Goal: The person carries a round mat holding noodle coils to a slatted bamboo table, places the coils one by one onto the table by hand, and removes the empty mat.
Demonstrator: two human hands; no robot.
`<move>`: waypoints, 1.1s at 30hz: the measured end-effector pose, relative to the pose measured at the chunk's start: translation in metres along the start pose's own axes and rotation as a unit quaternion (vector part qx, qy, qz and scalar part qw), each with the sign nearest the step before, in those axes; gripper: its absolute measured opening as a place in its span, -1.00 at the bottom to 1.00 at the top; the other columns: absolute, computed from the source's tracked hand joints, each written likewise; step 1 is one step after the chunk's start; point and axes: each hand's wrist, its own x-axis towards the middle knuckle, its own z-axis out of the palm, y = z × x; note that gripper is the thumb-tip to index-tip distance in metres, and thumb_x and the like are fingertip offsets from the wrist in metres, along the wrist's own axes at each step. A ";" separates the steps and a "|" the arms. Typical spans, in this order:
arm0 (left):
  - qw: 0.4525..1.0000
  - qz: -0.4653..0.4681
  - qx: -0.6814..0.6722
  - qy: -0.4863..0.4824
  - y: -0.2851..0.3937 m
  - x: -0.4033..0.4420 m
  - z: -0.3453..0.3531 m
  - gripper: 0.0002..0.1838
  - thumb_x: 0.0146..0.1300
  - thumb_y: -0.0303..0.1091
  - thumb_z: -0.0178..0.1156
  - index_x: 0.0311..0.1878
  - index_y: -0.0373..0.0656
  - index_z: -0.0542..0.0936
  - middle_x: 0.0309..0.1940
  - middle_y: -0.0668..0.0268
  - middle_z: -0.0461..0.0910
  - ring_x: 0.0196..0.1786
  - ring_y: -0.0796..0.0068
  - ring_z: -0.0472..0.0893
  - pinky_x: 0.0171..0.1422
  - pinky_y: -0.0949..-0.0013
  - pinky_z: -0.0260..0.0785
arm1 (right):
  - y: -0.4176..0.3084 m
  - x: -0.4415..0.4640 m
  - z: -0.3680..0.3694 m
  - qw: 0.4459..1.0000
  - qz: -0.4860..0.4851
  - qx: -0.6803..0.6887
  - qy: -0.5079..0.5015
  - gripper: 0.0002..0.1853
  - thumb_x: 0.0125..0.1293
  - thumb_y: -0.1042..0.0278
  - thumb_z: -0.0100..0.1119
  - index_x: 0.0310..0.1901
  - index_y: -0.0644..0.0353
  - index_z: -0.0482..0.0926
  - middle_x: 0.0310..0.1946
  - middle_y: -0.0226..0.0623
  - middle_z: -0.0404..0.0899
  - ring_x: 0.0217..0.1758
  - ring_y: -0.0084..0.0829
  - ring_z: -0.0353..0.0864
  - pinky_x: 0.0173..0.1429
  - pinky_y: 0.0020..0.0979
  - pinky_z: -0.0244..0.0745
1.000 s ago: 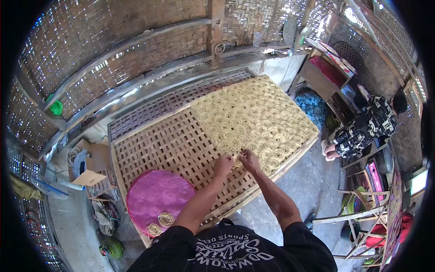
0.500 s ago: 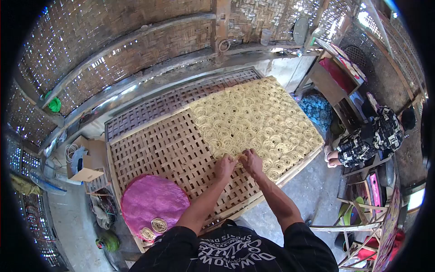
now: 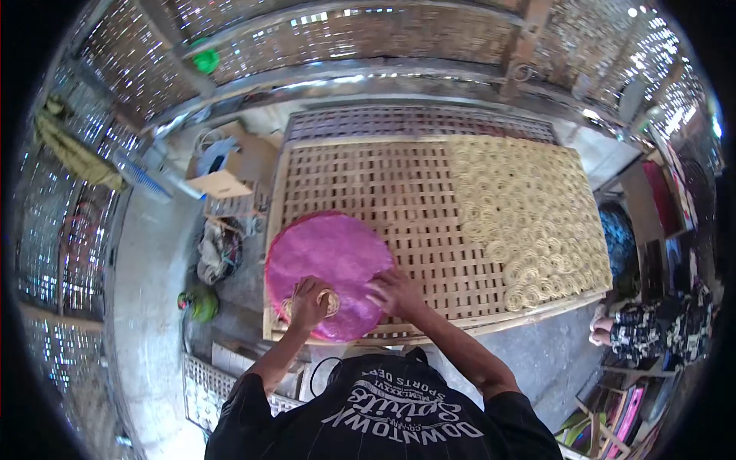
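A round pink tray (image 3: 322,249) lies at the near left of the slatted bamboo rack (image 3: 383,184). Two coils of pale yellow noodles, one of them a noodle nest (image 3: 332,303), are near its front edge. Over them, my left hand (image 3: 309,301) has its fingers bent around a nest, which they partly hide. My right hand (image 3: 396,293) rests at the tray's right side, fingers apart and holding nothing. Many similar noodle nests (image 3: 529,222) cover the right part of the rack in close rows.
Beyond the bamboo rack is a darker slatted panel (image 3: 414,123) along the woven wall. A cardboard box (image 3: 249,161) stands to the left, with a green gas cylinder (image 3: 201,304) on the floor nearer me. Another person (image 3: 659,330) in patterned clothes is at the right.
Both hands have moved left, from the edge of the noodle rows to the pink tray. My view has swung left too. The left hand now reaches the nests on the tray.
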 end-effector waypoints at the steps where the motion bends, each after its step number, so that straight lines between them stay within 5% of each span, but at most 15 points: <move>1: 1.000 0.009 0.000 -0.019 -0.018 -0.018 -0.005 -0.71 -0.06 -0.57 0.26 -0.20 -0.10 0.66 -0.17 0.21 0.63 0.05 0.13 0.56 0.16 0.10 0.37 | -0.012 0.003 0.021 0.999 -0.022 0.016 -0.032 -0.70 0.16 0.18 0.37 -0.09 0.06 0.66 -0.17 -0.33 0.62 -0.11 -0.23 0.62 0.03 -0.19 0.52; 6: 0.992 0.037 0.078 -0.090 -0.033 -0.059 -0.017 -0.63 -0.12 -0.51 0.30 -0.14 -0.05 0.66 0.04 0.28 0.56 0.19 0.15 0.49 0.24 0.05 0.29 | -0.047 0.012 0.071 0.975 -0.123 -0.043 -0.180 -0.76 0.25 0.21 0.23 -0.08 0.02 0.67 0.02 -0.34 0.55 0.06 -0.27 0.52 0.11 -0.24 0.46; 15: 0.992 0.060 0.072 -0.090 -0.041 -0.058 -0.011 -0.69 0.01 -0.37 0.34 -0.10 0.03 0.68 0.03 0.28 0.53 0.21 0.17 0.47 0.23 0.05 0.33 | -0.044 0.025 0.092 0.909 -0.321 -0.223 -0.142 -0.72 0.27 0.17 0.15 -0.05 0.09 0.60 -0.01 -0.33 0.50 0.11 -0.30 0.49 0.16 -0.22 0.39; 24: 0.979 0.163 0.087 -0.089 -0.058 -0.056 -0.013 -0.71 0.12 -0.38 0.30 -0.04 -0.05 0.62 0.04 0.27 0.53 0.18 0.20 0.51 0.25 0.13 0.34 | -0.033 0.025 0.091 0.976 -0.115 -0.031 -0.180 -0.76 0.22 0.14 0.21 -0.20 0.11 0.59 -0.25 -0.26 0.56 -0.12 -0.25 0.58 0.04 -0.17 0.45; 33: 0.984 0.149 0.041 -0.093 -0.050 -0.043 -0.027 -0.71 0.18 -0.39 0.28 -0.01 -0.10 0.59 0.04 0.27 0.54 0.22 0.21 0.48 0.26 0.10 0.32 | -0.059 0.017 0.107 0.977 -0.115 -0.077 -0.161 -0.70 0.17 0.13 0.26 -0.12 0.07 0.62 0.12 -0.33 0.49 0.07 -0.18 0.54 0.17 -0.15 0.43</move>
